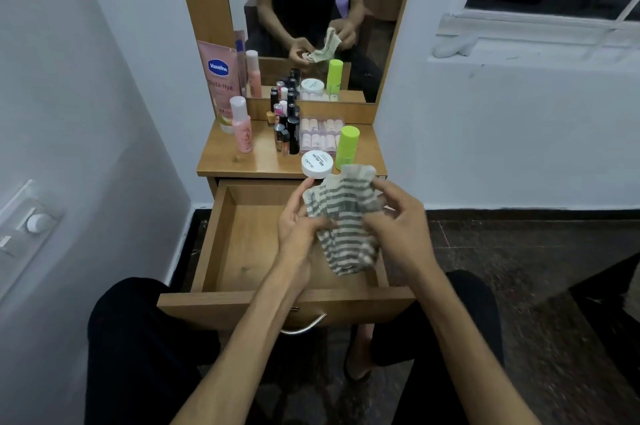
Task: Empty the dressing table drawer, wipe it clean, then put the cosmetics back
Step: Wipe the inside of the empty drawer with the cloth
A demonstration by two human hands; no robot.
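The wooden drawer (221, 244) is pulled fully out, and its visible inside holds nothing. Above it both hands hold a grey-and-white striped cloth (346, 216). My left hand (299, 222) grips the cloth's left side, and my right hand (398, 220) pinches its right side. The cosmetics stand on the table top (256, 161): a pink Vaseline tube (221, 81), a pink bottle (241, 128), several dark lipsticks and small bottles (287, 126), a clear nail box (319, 135), a green stick (347, 145) and a white jar (317, 163).
A mirror (311, 9) rises behind the table. White walls close in on both sides, with a switch panel (31, 223) on the left and a window sill (533, 40) at the right. My knees sit under the drawer front and its metal handle (304, 326).
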